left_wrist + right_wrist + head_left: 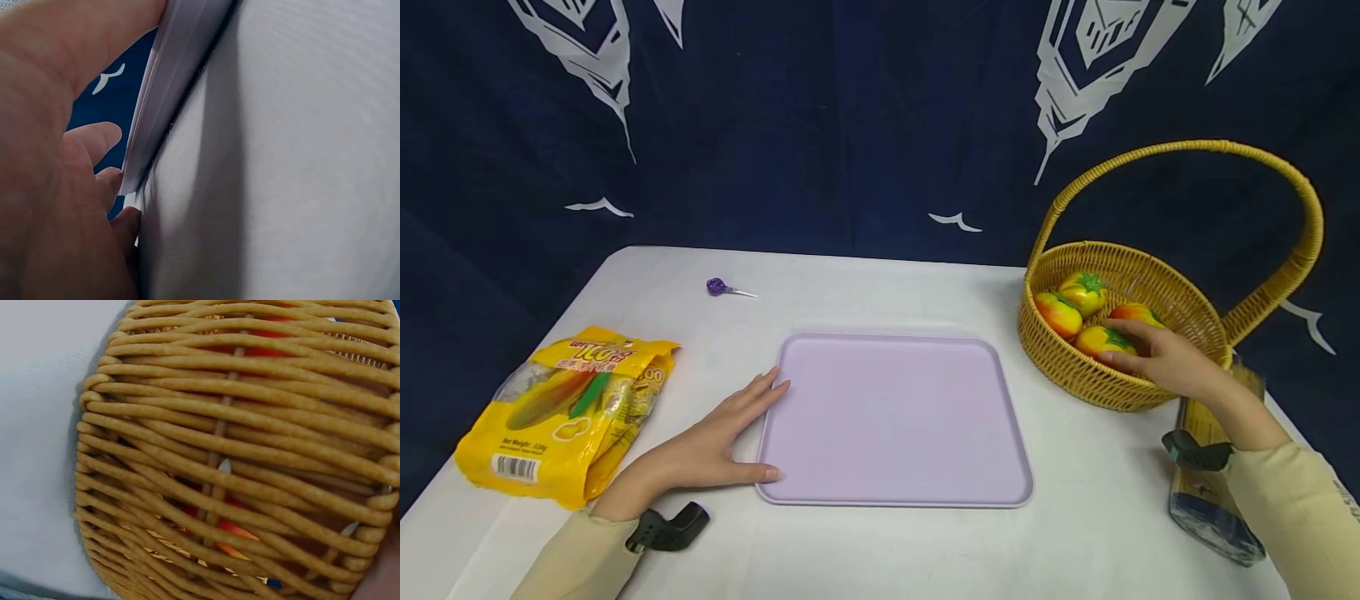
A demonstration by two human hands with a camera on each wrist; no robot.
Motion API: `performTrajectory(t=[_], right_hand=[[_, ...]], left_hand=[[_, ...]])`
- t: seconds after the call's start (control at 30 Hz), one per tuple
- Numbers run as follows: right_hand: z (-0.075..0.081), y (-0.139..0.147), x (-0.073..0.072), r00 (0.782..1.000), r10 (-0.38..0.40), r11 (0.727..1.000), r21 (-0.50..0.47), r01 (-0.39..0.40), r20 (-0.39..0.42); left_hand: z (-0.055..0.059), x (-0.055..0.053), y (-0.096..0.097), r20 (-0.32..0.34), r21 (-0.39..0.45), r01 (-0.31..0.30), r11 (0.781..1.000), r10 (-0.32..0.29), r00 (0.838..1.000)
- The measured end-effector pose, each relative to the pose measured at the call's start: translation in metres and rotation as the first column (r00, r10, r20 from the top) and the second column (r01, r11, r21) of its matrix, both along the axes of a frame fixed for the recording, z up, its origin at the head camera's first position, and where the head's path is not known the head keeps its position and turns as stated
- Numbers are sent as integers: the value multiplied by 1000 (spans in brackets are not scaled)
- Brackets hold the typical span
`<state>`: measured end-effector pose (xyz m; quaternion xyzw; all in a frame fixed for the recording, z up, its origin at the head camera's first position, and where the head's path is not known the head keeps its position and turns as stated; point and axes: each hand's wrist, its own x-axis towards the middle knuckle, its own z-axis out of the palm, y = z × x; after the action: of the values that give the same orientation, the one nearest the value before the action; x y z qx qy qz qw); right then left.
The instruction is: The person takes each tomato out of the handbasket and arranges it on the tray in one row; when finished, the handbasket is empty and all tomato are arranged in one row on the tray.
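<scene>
A yellow wicker basket [1157,271] with a tall handle stands at the right, holding several yellow-red fruits [1084,292] with green tops. My right hand [1172,360] reaches over its near rim, thumb and fingers around the front fruit [1093,340]. In the right wrist view the woven basket wall [187,431] hides most of that hand and its grasp. A pale purple tray [895,417] lies flat on the table. My left hand [718,443] rests at its left edge, fingers spread and fairly straight; the left wrist view shows the tray's side [165,81] beside the hand.
A yellow snack bag [561,408] with a mango picture lies left of my left hand. Behind it is a purple-wrapped lollipop [718,287]. A clear package with a dark blue end [1210,508] lies under my right forearm. A dark blue curtain [820,125] hangs behind the table.
</scene>
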<state>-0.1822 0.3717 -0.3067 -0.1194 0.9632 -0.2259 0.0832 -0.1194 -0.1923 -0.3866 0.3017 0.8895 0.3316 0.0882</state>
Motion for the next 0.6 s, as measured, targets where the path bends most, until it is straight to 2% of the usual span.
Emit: performTrajectory(t=[0.3, 0.6], right_hand=[[0, -1, -4, 998, -18, 1000, 22, 17, 64], [0, 0, -8, 987, -9, 1000, -12, 11, 163]], left_hand=[[-2, 0, -1, -6, -8, -3, 1000, 3, 1000], [-2, -1, -2, -4, 6, 2, 1000, -2, 1000]])
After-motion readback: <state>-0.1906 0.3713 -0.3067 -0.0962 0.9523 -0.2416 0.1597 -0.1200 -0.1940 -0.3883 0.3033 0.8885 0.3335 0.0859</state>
